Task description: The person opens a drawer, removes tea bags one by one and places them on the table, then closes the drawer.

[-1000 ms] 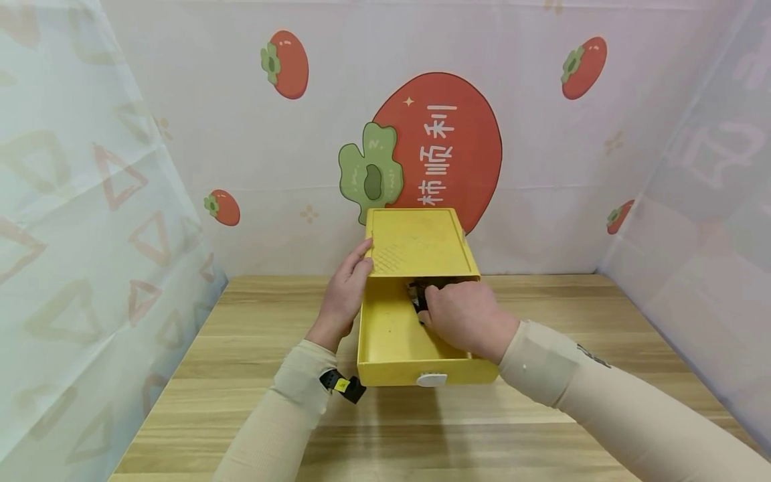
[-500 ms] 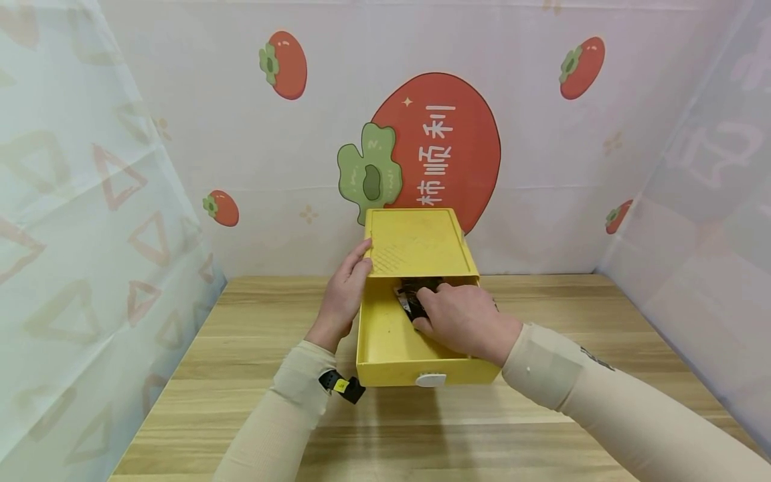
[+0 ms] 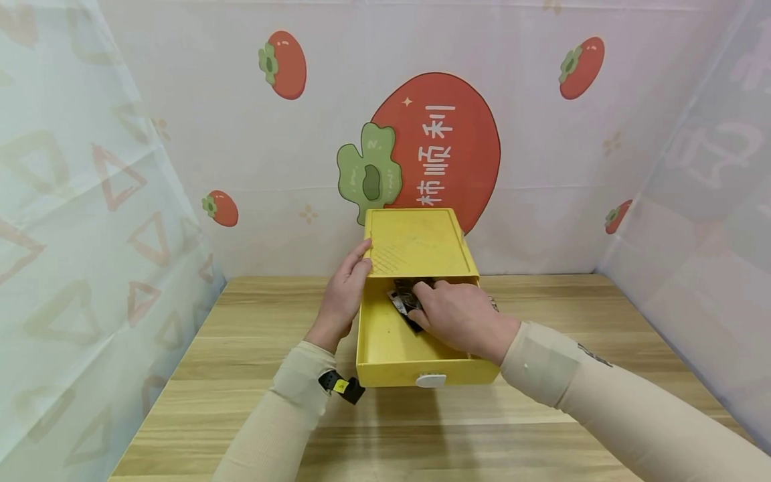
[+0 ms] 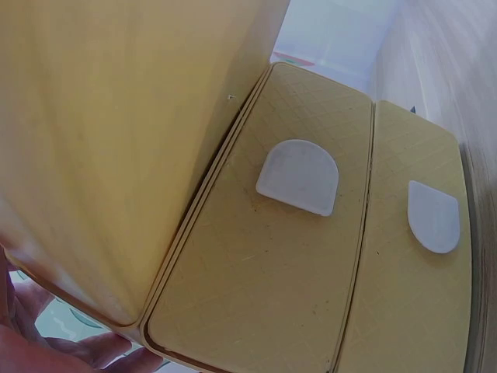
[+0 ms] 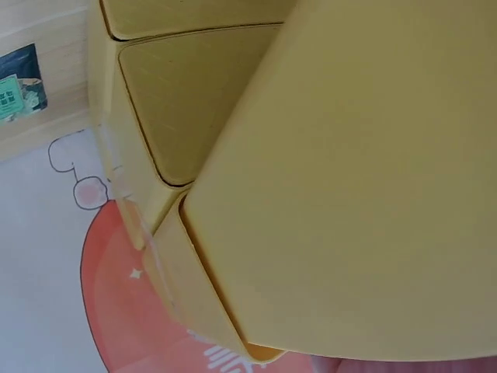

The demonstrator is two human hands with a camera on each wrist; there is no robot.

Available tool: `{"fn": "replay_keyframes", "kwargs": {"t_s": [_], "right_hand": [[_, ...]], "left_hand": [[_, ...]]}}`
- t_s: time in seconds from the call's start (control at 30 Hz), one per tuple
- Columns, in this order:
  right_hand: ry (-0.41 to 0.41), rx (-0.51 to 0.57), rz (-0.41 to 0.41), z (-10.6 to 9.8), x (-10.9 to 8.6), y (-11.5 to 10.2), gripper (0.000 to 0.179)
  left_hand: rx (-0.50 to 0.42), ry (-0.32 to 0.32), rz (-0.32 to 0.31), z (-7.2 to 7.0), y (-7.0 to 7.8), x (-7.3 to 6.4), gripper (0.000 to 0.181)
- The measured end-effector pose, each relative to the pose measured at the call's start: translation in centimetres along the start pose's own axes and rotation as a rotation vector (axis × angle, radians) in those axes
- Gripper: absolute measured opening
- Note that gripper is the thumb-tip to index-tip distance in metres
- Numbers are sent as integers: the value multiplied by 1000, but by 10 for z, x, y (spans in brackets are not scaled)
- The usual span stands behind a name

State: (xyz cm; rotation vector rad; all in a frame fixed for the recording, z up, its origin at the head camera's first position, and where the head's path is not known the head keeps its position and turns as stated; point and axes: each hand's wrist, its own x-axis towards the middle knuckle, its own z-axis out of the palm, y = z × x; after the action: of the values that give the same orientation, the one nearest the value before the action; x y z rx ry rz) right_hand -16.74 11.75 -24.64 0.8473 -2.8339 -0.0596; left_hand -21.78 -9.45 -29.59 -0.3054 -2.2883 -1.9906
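Note:
A yellow drawer cabinet (image 3: pixel 418 241) stands against the back wall with its top drawer (image 3: pixel 385 373) pulled out. My right hand (image 3: pixel 460 318) reaches over the drawer's right side and holds a small black packet (image 3: pixel 402 294) with its thumb and fingers inside. Part of that packet lies under the fingers and the cabinet's top edge. My left hand (image 3: pixel 345 294) rests along the cabinet's left side, fingertips at the top edge. The left wrist view shows its fingers (image 4: pixel 93 348) against the side. Only a sliver of the right hand appears in the right wrist view.
Two lower drawers, one with a white handle (image 4: pixel 299 179), are closed beneath the pulled-out one. A dark packet with a green label (image 5: pixel 27 85) lies on the wooden table (image 3: pixel 271 415) right of the cabinet. Printed cloth walls (image 3: pixel 150 100) enclose the back and sides.
The black packet has shifted left inside the drawer, and more of it now shows beside my right fingers. My left hand and the cabinet have stayed in place.

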Motion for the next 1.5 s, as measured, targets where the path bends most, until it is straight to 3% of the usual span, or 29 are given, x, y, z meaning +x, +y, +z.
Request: {"fn": "replay_keyframes", "kwargs": {"t_s": [0.27, 0.47, 0.8, 1.2, 1.5], "right_hand": [[-62, -34, -34, 2, 0, 2, 47], [-116, 29, -38, 0, 0, 2, 45], [-57, 109, -19, -1, 3, 4, 25], [-35, 122, 59, -1, 0, 4, 35], [-47, 176, 127, -2, 1, 1, 27]], "left_hand": [[1, 8, 3, 0, -1, 0, 50], [7, 9, 3, 0, 0, 0, 50], [16, 15, 1, -1, 0, 1, 49], [26, 15, 5, 0, 0, 1, 49], [17, 19, 6, 1, 1, 1, 50]]}}
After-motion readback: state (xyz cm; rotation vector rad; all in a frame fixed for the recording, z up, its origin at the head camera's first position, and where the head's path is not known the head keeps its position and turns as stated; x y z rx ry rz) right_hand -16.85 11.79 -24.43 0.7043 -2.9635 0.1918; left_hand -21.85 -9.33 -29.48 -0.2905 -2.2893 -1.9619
